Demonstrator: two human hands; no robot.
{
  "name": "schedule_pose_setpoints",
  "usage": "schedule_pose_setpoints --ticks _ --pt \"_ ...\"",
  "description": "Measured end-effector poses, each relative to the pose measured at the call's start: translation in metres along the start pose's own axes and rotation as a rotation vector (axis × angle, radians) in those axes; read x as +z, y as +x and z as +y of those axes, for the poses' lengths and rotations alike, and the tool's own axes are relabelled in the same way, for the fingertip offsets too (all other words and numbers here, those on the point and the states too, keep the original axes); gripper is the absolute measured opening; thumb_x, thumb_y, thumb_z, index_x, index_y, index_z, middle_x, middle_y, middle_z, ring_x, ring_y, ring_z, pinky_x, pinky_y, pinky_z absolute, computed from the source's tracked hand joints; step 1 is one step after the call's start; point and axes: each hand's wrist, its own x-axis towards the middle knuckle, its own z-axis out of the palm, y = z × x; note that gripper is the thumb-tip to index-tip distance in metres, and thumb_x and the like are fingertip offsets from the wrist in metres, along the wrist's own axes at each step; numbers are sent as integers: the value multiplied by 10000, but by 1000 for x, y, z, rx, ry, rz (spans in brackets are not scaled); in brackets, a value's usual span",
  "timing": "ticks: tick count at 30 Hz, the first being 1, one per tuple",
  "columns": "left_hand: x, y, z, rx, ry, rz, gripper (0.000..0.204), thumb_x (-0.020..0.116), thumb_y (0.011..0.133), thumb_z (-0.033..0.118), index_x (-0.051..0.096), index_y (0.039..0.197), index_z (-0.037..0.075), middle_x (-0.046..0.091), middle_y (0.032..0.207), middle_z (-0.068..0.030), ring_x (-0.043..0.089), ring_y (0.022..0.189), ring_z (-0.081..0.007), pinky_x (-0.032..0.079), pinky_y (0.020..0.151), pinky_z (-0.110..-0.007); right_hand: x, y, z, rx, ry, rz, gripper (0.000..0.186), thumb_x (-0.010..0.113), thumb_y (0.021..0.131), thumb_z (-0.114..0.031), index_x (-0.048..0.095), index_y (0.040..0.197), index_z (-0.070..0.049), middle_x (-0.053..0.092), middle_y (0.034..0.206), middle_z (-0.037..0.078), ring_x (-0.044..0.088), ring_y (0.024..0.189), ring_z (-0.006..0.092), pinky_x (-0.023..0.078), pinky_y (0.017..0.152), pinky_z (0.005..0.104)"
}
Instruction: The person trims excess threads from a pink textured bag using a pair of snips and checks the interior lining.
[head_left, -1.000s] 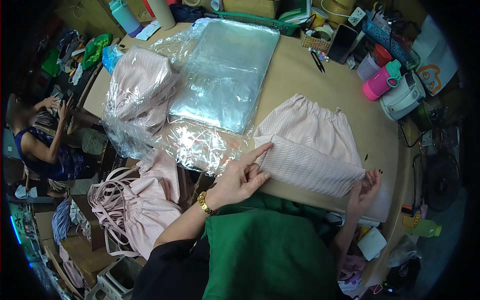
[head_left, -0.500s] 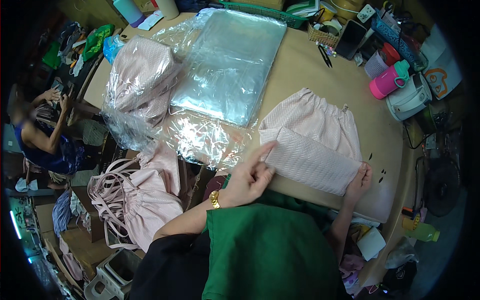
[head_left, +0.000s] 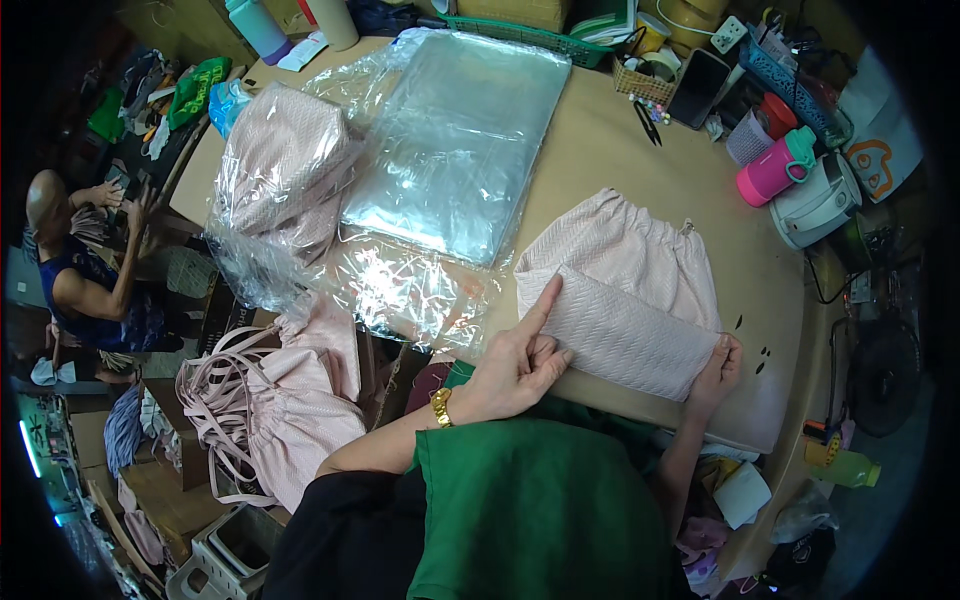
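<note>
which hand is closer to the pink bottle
Right. The right hand sits on the folded pink garment's right edge, below the pink bottle; the left hand is farther left.

My left hand (head_left: 515, 362) is lying palm down, its index finger (head_left: 540, 305) stretching straight out and up, the other fingers curling under. I am wearing a gold watch (head_left: 440, 407) on that wrist, and the forearm is running down and left, bare to a black sleeve. My right hand (head_left: 716, 365) is reaching up from the lower edge, fingertips bending forward and pressing down, its forearm bare and rising nearly straight. The 2 hands are sitting well apart.
</note>
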Motion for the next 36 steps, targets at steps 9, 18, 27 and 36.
schedule_pose_setpoints --ticks 9,18,27,36 --pt "2 0 4 -44 -165 -7 823 574 931 19 34 1552 51 305 583 51 294 551 -41 307 550 -191 1 0 1 4 14 -2 248 509 1028 -216 582 970 14 556 856 5 480 803 70 412 751 224" --pt "-1 -2 7 -66 -148 -3 797 572 942 23 60 1553 48 316 604 68 295 564 -30 301 560 -183 -1 -1 -1 45 39 -31 257 492 1031 -238 581 981 -2 572 867 8 503 794 77 423 747 228" --pt "-2 5 5 -44 -185 -13 780 563 943 10 77 1552 43 309 614 69 294 569 -30 302 565 -179 -1 0 6 23 48 -8 257 488 1032 -234 578 975 1 566 851 3 495 778 71 421 736 225" --pt "-2 5 10 -60 -143 -16 804 578 930 5 73 1553 52 307 600 61 294 561 -36 309 556 -182 -3 0 3 36 25 -30 257 504 1027 -225 578 961 13 566 850 11 487 788 71 418 737 229"
